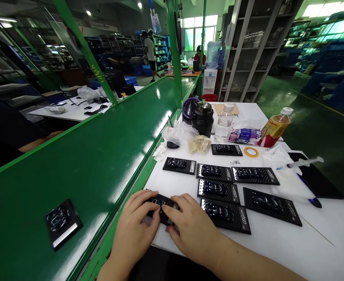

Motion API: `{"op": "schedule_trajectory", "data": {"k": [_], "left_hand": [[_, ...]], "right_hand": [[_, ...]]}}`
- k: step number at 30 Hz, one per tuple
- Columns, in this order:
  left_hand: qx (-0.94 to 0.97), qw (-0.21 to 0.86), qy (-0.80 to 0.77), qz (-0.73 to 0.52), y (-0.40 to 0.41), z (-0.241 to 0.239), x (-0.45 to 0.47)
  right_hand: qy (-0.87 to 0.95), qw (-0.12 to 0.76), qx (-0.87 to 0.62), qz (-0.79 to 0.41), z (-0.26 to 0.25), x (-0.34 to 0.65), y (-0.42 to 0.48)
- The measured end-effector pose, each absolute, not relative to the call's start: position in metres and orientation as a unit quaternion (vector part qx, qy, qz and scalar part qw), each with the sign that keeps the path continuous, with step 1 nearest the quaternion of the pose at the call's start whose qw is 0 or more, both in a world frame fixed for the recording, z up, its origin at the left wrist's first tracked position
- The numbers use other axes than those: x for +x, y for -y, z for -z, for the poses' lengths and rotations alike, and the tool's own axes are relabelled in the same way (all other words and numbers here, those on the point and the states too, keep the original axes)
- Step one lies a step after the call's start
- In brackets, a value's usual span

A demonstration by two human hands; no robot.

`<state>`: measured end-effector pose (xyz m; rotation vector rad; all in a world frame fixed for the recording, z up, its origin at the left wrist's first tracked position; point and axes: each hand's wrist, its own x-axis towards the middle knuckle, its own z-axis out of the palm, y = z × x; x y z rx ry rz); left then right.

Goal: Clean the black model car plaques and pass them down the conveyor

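A black carbon-pattern plate with a glossy car shape (pixel 163 207) lies at the near left edge of the white table (pixel 277 242). My left hand (pixel 135 226) and my right hand (pixel 189 224) both rest on it, fingers curled and pressing its top, so most of it is hidden. Several matching plates (pixel 218 190) lie in rows just right of my hands. One more plate (pixel 62 223) sits apart on the green conveyor belt (pixel 107 156) to the left.
At the table's back stand a black jar (pixel 203 119), a clear bottle (pixel 224 121), a tea bottle (pixel 275 128), a tape ring (pixel 251 152), plastic bags (pixel 172 134) and a syringe (pixel 300 162). A green post (pixel 174 54) rises behind. Another person's hand (pixel 39 142) rests across the belt.
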<state>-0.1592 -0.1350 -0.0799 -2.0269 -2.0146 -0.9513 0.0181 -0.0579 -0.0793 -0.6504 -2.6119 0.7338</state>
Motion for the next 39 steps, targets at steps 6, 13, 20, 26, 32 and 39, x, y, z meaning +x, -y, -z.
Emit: {"op": "schedule_trajectory", "data": {"k": [6,13,20,26,32,39], "left_hand": [[-0.604,-0.023,0.712,0.358,0.135,0.087,-0.164],[-0.572,-0.069,0.727,0.373,0.131,0.092,-0.166],[-0.541,-0.102,0.749,0.369,0.128,0.09,-0.167],[-0.52,-0.128,0.759,0.37,0.127,0.088,-0.167],[-0.51,-0.136,0.762,0.374,0.126,0.088,-0.167],[-0.506,-0.138,0.764,0.376,0.127,0.088,-0.165]], "right_hand": [[0.925,0.167,-0.232,-0.25,0.078,0.018,0.059],[0.932,0.168,-0.23,-0.225,0.075,0.017,0.062],[0.95,0.16,-0.233,-0.131,0.077,0.013,0.07],[0.949,0.154,-0.249,-0.116,0.077,0.01,0.074],[0.922,0.187,-0.26,-0.218,0.074,0.015,0.068],[0.928,0.185,-0.251,-0.205,0.073,0.016,0.067]]}}
